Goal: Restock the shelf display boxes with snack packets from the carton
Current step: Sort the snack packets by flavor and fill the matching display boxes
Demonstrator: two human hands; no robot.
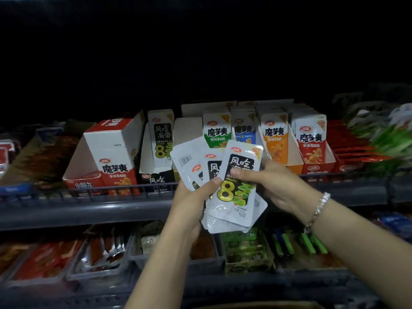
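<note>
Both hands [225, 188] pinch my fanned packets [231, 188]; black box [156, 172] nearly empty, other boxes [289, 139] look stocked.

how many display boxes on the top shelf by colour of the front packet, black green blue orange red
black front packet: 1
green front packet: 1
blue front packet: 1
orange front packet: 1
red front packet: 1
red front packet, left box: 1
total: 6

Head view, near, toward shelf [89, 210]
</note>
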